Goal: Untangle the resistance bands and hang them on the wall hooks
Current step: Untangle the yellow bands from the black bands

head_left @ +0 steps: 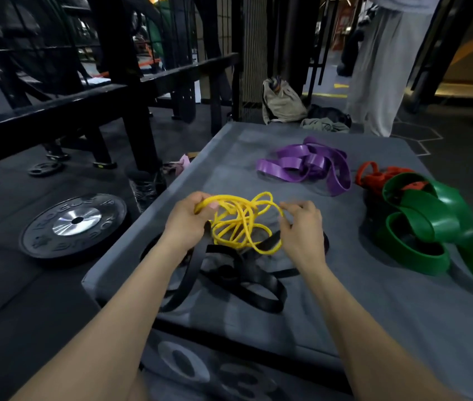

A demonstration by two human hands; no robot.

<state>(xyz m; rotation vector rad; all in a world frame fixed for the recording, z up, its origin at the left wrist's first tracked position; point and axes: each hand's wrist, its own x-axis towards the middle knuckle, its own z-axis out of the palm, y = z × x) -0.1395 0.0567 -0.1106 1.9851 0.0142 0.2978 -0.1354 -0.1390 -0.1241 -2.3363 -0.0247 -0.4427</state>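
Observation:
A thin yellow band [241, 224] hangs in a tangle of loops between my hands, just above the grey padded box [345, 299]. My left hand [187, 221] grips one end of its loops. My right hand [301, 227] pinches a strand at the other side. Under the yellow tangle lies a black band [238, 279] in flat loops on the box. A purple band [307, 164] lies bunched farther back. An orange-red band [374, 176] and a wide green band [432, 227] lie at the right, partly overlapping. No wall hooks are in view.
A black weight plate [74, 224] lies on the floor to the left. A black steel rack [113, 91] stands behind it. A beige bag [281, 102] and clothes sit beyond the box. A person in light trousers [383, 68] stands at the back right.

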